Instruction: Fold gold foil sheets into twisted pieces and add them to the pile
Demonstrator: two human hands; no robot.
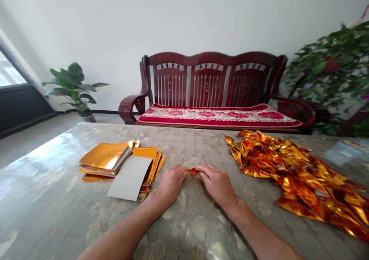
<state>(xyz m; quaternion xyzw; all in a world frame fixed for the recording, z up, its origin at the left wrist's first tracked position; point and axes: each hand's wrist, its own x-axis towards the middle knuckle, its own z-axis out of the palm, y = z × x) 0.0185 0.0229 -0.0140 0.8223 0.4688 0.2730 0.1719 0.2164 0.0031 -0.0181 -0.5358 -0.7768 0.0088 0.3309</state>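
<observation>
At the far left I see a potted plant standing on the floor by the wall, well behind the table. On the table's left part lies a stack of gold foil sheets, fanned out a little, and a grey sheet lies face down on top of its right side, one corner hanging over toward me. The stack is near my left hand but not touching it.

My left hand rests on the table with the fingers curled inward, and its grip is narrow, pinched on the left end of a small folded foil piece. That piece sits just above the table surface, between the two hands, at the middle of the view; only a small red-gold bit of it shows, the rest is covered by fingertips. My right hand meets it from the other side, its grip likewise closed tight on the right end of the piece.

Behind the hands, beyond the table's far edge, stands a dark wooden bench with a red flowered cushion. To the right of my right hand, near it yet apart, a pile of folded foil pieces spreads across the table toward the right edge. A leafy bush fills the far right corner. Nothing lies between my hands and either heap.
</observation>
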